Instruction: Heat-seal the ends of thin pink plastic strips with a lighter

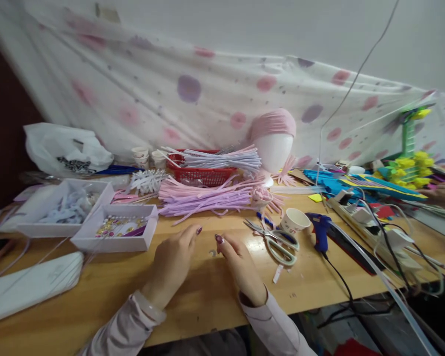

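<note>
Wearer's two hands [172, 262] [242, 262], one pair of scissors [270, 233]

A craft workspace, its wooden table [207, 301] bearing pipe cleaners [211, 198], scissors [267, 232], glue gun [321, 233] and beads [113, 226].

Near the front edge of the table [207, 306], the left hand [172, 259] and right hand [242, 262] hide their own palms; whether either pinches anything cannot be told. The picture's bottom cuts off both sleeves [128, 324]. Toward the back edge, fuzzy stems [215, 160] partly cover the red basket [203, 176], and the plastic bag [65, 141] has blurred print [74, 164]. Rightward, a co-worker's hand [443, 194] is cut off.
</note>
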`<action>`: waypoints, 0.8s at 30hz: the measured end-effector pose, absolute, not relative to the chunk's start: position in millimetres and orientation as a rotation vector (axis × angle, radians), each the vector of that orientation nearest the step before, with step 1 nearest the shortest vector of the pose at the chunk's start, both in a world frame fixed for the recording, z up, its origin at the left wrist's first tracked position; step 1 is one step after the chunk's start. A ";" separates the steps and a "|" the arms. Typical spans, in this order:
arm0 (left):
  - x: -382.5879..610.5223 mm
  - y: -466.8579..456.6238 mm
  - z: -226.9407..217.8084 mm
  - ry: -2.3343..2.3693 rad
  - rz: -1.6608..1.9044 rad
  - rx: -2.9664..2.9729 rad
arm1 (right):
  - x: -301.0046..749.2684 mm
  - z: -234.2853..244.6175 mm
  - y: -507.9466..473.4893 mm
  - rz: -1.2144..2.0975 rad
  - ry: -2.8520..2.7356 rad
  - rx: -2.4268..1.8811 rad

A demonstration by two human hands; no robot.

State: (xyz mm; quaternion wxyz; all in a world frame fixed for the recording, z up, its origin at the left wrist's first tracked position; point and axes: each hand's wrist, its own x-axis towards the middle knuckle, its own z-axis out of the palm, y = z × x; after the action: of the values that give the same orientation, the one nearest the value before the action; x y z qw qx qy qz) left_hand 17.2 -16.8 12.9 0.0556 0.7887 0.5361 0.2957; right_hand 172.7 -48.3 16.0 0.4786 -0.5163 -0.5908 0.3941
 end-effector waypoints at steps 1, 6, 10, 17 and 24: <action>16.2 -18.8 12.9 1.684 0.867 2.383 | 173.1 15.9 -48.3 0.905 -1.451 -1.287; 14.1 -26.6 6.4 1.822 0.937 2.373 | 172.9 10.6 -48.1 0.567 -1.449 -1.392; 9.8 -34.8 -0.7 1.636 1.139 2.443 | 170.9 6.4 -51.0 0.457 -1.498 -1.410; 3.6 -40.1 -5.9 1.529 1.324 2.450 | 176.4 0.1 -51.4 0.401 -1.512 -1.449; 3.9 -40.4 -7.7 1.501 1.373 2.421 | 173.1 1.6 -54.2 0.457 -1.512 -1.448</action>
State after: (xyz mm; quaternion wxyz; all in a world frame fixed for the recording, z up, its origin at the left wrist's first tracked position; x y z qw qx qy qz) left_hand 3.9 -40.4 -7.7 -0.0101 0.7656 0.4748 0.4341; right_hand 173.1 -54.2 1.6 0.4790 -0.5932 -0.6194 0.1870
